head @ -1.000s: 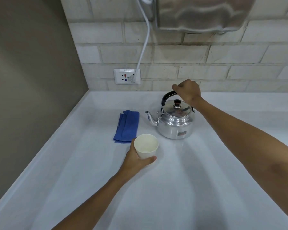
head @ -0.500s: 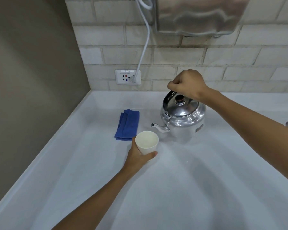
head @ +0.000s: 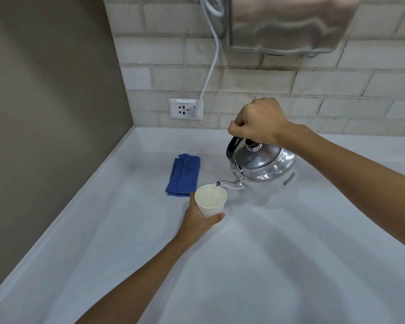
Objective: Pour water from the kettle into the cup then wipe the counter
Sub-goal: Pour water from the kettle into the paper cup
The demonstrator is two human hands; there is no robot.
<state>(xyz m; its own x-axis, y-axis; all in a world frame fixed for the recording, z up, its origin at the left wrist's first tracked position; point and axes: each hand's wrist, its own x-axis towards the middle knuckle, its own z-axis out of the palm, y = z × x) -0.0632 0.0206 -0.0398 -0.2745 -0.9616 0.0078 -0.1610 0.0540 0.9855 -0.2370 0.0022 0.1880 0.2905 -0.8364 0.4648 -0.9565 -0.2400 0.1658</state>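
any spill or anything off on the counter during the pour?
Nothing stands out. The kettle is tilted by the right hand, its spout over the cup held by the left hand, and water lands inside. No puddle shows on the counter. The blue cloth lies folded beside the cup.
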